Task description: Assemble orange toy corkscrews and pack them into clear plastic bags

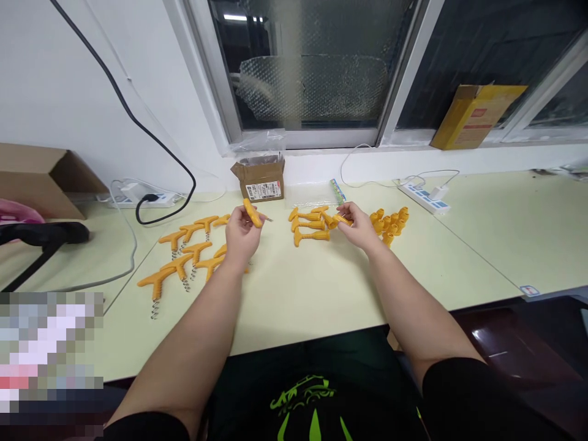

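Table [294, 306], pale green, spanning the frame.
Directly on it: yellow-handled corkscrews [177, 263], left of centre; capped yellow pieces [312, 225], centre; yellow caps [390, 224], right of centre; small open carton [263, 180], upper centre; power strip [425, 199], right.

Head-worn camera looks forward and down at both hands [298, 229]

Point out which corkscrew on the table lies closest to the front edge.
The leftmost corkscrew, its spiral pointing frontward; every other one is farther right and farther back.
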`<action>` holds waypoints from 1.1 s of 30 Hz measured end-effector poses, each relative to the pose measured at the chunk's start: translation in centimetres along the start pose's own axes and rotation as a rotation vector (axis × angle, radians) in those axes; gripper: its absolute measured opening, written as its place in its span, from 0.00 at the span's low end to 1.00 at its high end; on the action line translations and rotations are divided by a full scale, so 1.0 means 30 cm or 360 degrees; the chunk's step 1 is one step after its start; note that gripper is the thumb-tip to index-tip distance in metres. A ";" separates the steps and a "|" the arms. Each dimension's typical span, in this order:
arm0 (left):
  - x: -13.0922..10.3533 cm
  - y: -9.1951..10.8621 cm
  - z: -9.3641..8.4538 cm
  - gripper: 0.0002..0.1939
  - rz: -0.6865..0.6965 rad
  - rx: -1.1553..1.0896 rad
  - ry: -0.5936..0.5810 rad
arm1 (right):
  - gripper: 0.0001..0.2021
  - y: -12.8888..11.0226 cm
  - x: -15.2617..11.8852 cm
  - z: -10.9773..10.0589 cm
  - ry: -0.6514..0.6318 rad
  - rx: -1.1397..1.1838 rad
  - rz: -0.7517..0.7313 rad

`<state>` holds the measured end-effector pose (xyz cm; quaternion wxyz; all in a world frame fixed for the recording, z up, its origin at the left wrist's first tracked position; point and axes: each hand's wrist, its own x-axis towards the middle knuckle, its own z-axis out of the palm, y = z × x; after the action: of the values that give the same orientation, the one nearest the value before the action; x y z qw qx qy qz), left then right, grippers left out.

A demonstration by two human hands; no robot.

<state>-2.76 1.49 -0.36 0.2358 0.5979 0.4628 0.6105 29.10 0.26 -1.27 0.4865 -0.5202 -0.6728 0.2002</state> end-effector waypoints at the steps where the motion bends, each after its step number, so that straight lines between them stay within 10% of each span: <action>1: -0.010 -0.001 0.024 0.17 -0.0111 -0.0237 0.0010 | 0.16 -0.008 -0.004 0.013 -0.0028 0.0038 -0.0025; 7: -0.057 -0.008 0.105 0.28 -0.0658 -0.0961 0.0035 | 0.14 -0.027 -0.031 0.099 -0.0325 0.0454 0.0018; 18: -0.091 0.002 0.129 0.32 -0.0652 -0.0916 -0.0191 | 0.19 -0.029 -0.050 0.166 -0.0419 0.0906 0.0034; 29: -0.147 0.021 0.156 0.27 -0.1100 -0.1000 -0.0660 | 0.11 -0.078 -0.064 0.166 -0.0410 0.0433 -0.0458; 33: -0.149 0.029 0.150 0.30 -0.0944 -0.0972 -0.0671 | 0.13 -0.091 -0.071 0.173 -0.0449 0.0495 -0.0230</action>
<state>2.53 -1.41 -2.56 0.6537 0.4543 0.3549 0.4903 23.22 -1.44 -2.42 0.4750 -0.3562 -0.7307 0.3369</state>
